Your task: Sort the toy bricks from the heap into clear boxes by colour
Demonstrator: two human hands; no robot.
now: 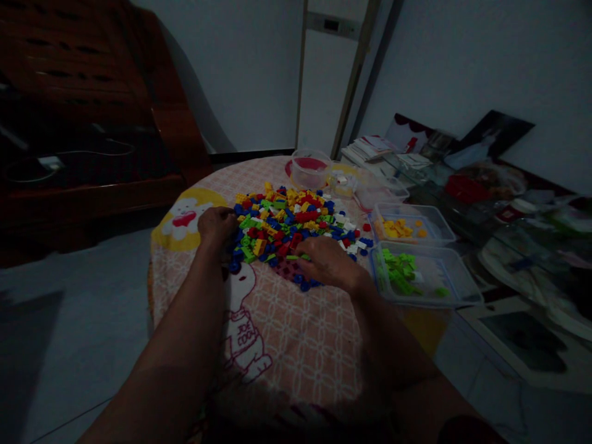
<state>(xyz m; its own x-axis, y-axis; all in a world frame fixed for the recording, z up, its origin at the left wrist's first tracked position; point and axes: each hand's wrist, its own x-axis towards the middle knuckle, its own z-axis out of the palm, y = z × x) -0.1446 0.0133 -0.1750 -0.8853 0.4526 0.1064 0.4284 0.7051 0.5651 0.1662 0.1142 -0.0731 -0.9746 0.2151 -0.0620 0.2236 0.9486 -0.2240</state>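
A spread-out heap of toy building bricks (303,217) in red, yellow, blue, green and white lies on the round table. My left hand (216,226) rests against the heap's left edge with its fingers curled; what they hold, if anything, is hidden. At the near edge, my right hand (327,260) reaches in with fingers drawn together on a light green brick (292,257). Several blue bricks (304,285) lie just below that hand. To the right, one clear plastic box (441,225) contains yellow bricks (396,228), and a nearer clear box (456,285) contains green bricks (400,270).
A pink patterned cloth (308,342) covers the table. At its back stand a clear round tub (309,177) and another clear container (377,190). A cluttered glass-topped surface (435,185) is close on the right. A wooden bench (178,132) stands at the left. The room is dim.
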